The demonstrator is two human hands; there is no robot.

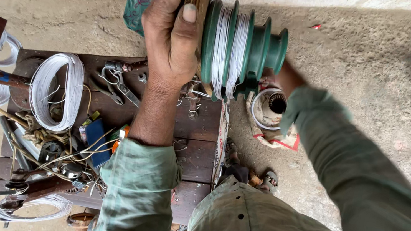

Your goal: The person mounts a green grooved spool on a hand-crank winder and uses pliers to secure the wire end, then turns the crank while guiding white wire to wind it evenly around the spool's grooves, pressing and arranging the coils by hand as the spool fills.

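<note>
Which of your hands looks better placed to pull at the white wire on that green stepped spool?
Probably the right. The left hand is wrapped around a wooden piece at the green stepped spool, apparently steadying it. The right arm reaches behind the spool, its hand hidden, nearer the white wire, so it seems freer to work.

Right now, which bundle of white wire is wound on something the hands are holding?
The white wire wound on the green stepped spool, gripped by the left hand. The other coils lie loose on the wooden bench.

White wire coil (57, 89), scissors (120, 83), wooden board (202, 132).
</note>
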